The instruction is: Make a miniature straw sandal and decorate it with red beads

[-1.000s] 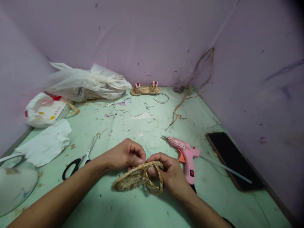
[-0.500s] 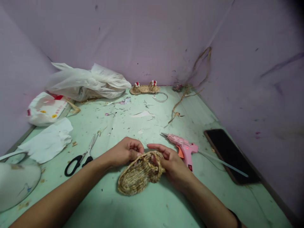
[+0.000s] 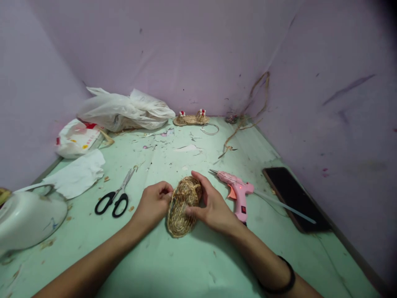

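Between my hands is the slipper; on the counter, scissors lie left, glue gun right, phone farther right.

green table | scissors | pink glue gun | phone | white paper

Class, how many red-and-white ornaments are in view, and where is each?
2: left ornament and right ornament, both on the woven piece near the back wall; others may be hidden.
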The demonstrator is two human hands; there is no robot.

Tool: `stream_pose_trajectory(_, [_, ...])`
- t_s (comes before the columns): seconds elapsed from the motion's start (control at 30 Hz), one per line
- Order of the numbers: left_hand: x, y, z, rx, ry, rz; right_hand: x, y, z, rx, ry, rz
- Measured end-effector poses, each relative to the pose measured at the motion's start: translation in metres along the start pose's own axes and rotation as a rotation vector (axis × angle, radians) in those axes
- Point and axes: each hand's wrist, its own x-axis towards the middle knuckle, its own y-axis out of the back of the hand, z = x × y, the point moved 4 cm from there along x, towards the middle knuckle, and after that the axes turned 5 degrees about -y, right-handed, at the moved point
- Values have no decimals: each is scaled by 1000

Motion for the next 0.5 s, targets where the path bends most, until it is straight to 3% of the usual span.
stream_pose_trajectory(0.13, [-4,5,2,261,-100,35,2,-1,0,-305,113,68])
stream_pose_trajectory(0.3, [-4,10,1,384,-178,12,-4,0,-9,-501,296,226])
stream_pose_trajectory(0.5, [0,12,-2,425,-216,-45,-10,-3,-14,-534,366,283])
